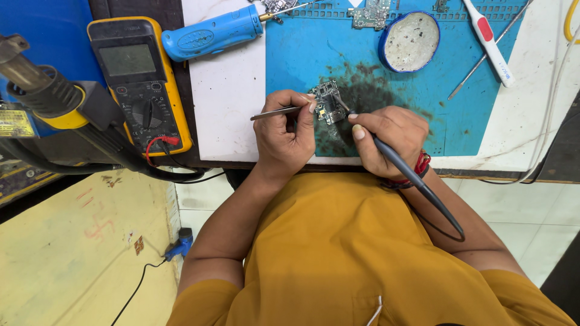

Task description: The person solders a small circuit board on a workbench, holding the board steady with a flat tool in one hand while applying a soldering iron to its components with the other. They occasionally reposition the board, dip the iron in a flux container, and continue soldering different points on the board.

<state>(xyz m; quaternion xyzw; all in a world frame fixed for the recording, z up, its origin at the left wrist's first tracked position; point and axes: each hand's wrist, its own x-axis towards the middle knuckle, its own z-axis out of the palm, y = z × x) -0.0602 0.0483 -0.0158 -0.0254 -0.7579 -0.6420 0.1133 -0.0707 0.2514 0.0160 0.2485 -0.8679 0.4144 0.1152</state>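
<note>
1. Head view shows the left hand (283, 140) closed around metal tweezers (275, 112), tips meeting the small circuit board (327, 100) on the blue mat (302, 54);
2. right hand (389, 137) grips a dark soldering iron (411, 175) like a pen, its tip on the board;
3. soldering looks mid-way by my reading: both tools engaged, nothing lifted off;
4. a second board (370, 14) at the mat's far edge lies untouched; the yellow multimeter (140, 81) sits unused.

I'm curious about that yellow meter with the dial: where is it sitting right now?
In the head view, the yellow multimeter lies at the upper left, just left of the white board and below the blue handheld tool.
</note>
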